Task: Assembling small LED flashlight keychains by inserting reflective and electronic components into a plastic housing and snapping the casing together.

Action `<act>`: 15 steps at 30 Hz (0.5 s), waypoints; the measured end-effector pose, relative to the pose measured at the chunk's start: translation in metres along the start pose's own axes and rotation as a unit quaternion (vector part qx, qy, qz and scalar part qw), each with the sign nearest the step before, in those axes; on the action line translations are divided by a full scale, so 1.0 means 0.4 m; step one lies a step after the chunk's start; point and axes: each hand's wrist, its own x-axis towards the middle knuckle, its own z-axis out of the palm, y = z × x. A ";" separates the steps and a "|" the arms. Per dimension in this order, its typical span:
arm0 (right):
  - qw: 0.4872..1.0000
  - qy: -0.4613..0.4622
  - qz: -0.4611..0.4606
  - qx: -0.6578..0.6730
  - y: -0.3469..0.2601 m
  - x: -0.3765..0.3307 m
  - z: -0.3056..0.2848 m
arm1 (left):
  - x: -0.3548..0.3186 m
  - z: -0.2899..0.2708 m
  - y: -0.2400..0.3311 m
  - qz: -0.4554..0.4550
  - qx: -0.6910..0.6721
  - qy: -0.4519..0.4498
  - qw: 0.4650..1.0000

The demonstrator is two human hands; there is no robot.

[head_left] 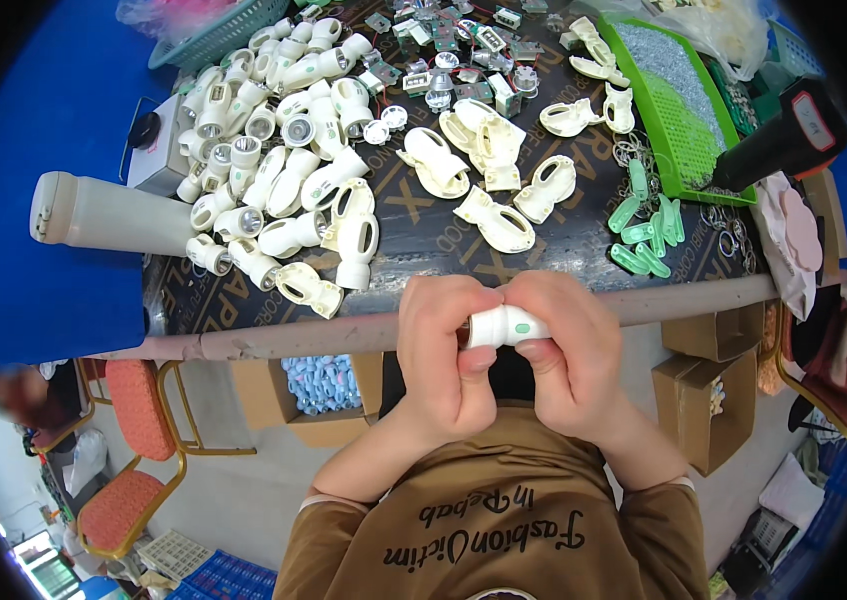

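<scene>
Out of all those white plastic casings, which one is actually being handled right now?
The white casing with a small green oval button, pinched between the left hand and right hand at the table's edge; every other casing lies on the table.

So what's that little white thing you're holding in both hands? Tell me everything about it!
The white plastic piece is a small, smooth, rounded tube lying sideways, level with the table edge. It looks like shiny molded plastic. A small green oval button sits on its side, and its left end shows a darker opening. The left hand wraps that end, thumb underneath, while the right hand pinches the other end. Fingers cover much of it, so its full shape is hidden. It touches only the hands.
</scene>
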 end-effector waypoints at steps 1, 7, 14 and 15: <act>1.000 0.020 -0.018 0.006 -0.001 0.002 0.004 | -0.003 0.006 -0.002 -0.001 0.001 0.000 1.000; 0.999 0.051 -0.009 0.018 -0.008 0.003 0.010 | -0.001 0.023 -0.001 0.031 -0.020 0.067 0.997; 0.976 0.073 -0.148 -0.141 0.026 0.005 -0.025 | 0.033 -0.035 0.051 -0.255 -0.271 -0.035 0.928; 0.976 0.072 -0.150 -0.141 0.032 0.001 -0.027 | 0.036 -0.055 0.048 -0.301 -0.323 -0.076 0.894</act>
